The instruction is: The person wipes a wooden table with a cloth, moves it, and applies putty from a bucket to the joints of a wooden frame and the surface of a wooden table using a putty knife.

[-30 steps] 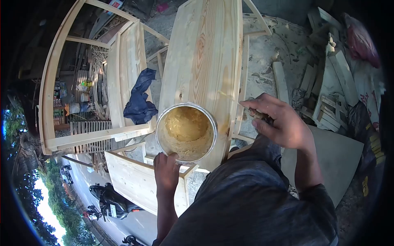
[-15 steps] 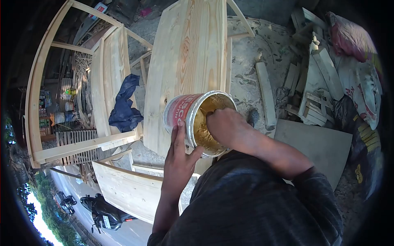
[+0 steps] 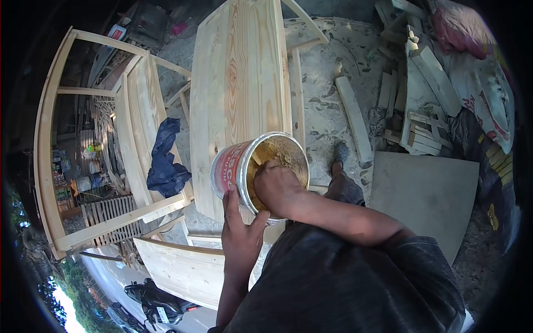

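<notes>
A tilted putty bucket with a red printed label rests at the near end of the pale wooden tabletop, its mouth facing me. Yellow-brown putty coats its inner wall. My left hand steadies the bucket, fingers along its outer side and thumb at the rim. Deep in the mouth, my right hand is curled against the putty. Its fingertips, and anything they hold, are hidden.
A dark blue cloth hangs over a wooden frame on the left. Another pale panel stands nearer, with a motorcycle beyond. At right lie a flat grey board, a loose plank and scrap wood.
My view has shifted, so the table and bucket sit further left. My right hand has moved deeper and lower inside the bucket. My left hand still holds the bucket's side.
</notes>
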### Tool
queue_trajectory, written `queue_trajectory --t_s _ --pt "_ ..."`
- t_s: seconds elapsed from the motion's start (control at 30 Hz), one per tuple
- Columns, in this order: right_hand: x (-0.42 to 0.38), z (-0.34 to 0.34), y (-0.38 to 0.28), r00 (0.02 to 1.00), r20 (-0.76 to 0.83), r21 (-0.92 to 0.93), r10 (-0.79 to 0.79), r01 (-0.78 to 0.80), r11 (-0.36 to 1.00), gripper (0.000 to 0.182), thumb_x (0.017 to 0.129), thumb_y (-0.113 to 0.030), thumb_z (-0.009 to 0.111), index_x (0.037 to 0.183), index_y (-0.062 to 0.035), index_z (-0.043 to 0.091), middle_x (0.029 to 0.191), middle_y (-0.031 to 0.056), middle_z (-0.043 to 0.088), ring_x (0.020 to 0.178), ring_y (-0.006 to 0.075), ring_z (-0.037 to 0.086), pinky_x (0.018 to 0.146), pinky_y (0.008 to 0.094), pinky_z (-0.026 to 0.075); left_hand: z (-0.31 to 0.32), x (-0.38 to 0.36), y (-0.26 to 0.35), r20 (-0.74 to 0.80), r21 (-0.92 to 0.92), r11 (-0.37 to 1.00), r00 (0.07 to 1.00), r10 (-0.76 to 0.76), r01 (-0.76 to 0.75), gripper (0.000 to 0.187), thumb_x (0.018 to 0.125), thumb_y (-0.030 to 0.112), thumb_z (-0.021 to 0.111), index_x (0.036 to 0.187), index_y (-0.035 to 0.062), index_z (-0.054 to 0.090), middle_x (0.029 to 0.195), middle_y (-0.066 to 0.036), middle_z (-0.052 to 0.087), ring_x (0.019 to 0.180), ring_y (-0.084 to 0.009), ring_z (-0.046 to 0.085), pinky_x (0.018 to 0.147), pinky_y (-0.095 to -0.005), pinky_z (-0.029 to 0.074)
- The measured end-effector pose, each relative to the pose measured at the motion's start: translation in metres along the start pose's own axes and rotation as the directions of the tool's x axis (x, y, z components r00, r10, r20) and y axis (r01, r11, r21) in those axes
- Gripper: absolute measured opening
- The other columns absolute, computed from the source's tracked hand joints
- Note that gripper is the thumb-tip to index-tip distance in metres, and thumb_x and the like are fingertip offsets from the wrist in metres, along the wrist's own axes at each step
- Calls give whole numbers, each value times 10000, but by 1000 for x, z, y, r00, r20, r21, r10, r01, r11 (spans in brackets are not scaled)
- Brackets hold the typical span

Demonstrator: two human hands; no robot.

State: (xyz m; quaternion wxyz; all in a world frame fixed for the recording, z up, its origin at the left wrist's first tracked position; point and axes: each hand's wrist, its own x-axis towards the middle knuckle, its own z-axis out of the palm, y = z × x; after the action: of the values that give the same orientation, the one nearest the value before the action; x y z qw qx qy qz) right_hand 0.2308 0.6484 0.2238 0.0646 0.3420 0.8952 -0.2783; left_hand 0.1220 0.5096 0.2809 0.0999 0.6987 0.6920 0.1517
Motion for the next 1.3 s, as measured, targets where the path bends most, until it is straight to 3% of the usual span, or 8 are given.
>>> queue_trajectory --t_s 0.27,0.4,0.47,0.67,0.73,0.9,1.03,1.3 --pt "-100 -59 95 957 -290 480 -18 161 862 411 971 -144 653 1335 28 569 1056 166 678 849 279 728 723 424 588 -8 10 -19 -102 -122 973 973 -209 197 524 808 -65 774 1262 86 560 1560 -307 369 1419 -525 463 1102 -530 485" --pt "-91 -34 175 950 45 960 309 -127 250 321 1050 -166 609 1329 -21 548 986 121 669 811 202 700 722 398 565 -11 4 -50 -26 -137 883 889 -457 449 671 738 -54 859 1253 87 453 1417 -226 433 1333 -371 538 1061 -470 494" --pt "-66 -9 210 922 102 972 374 -172 158 362 1014 -113 590 1339 29 516 943 161 702 819 234 742 766 421 586 -15 -3 -78 38 -154 800 812 -582 580 679 725 -49 878 1232 64 440 1320 -167 493 1223 -309 586 1030 -424 505" --pt "36 27 270 876 -302 781 376 1 625 384 988 -138 634 1341 6 597 1069 197 698 1016 333 716 899 434 557 5 -23 -107 57 -493 432 524 -850 755 572 855 124 866 1246 49 455 1213 -95 592 1105 -259 633 982 -390 533" --pt "57 31 277 896 -330 690 296 16 723 428 962 -128 638 1370 0 611 1126 226 693 1075 385 691 950 463 542 16 -42 -105 119 -529 368 496 -860 765 700 959 305 811 1450 27 396 1339 -170 576 1173 -295 670 931 -421 621" --pt "23 46 244 959 -180 717 219 -25 697 470 944 -107 613 1406 -17 610 1162 250 675 1110 406 660 994 488 521 46 -49 -61 151 -533 327 468 -871 781 716 1049 253 699 1553 66 226 1318 -186 610 1116 -304 720 907 -418 615" --pt "-1 78 226 968 -150 770 203 -15 638 471 946 -86 552 1408 -10 607 1127 266 662 1095 438 653 978 507 514 46 -41 -87 153 -669 232 436 -887 706 580 1060 324 668 1450 43 343 1298 -197 609 1030 -278 728 903 -403 617" --pt "70 17 282 907 -237 676 347 -103 729 466 913 -49 560 1368 -7 650 1076 300 707 1032 450 692 937 525 541 74 119 -87 -24 -857 270 489 -872 439 577 1104 256 587 1440 -105 288 1281 -265 598 1015 -404 742 915 -440 680"
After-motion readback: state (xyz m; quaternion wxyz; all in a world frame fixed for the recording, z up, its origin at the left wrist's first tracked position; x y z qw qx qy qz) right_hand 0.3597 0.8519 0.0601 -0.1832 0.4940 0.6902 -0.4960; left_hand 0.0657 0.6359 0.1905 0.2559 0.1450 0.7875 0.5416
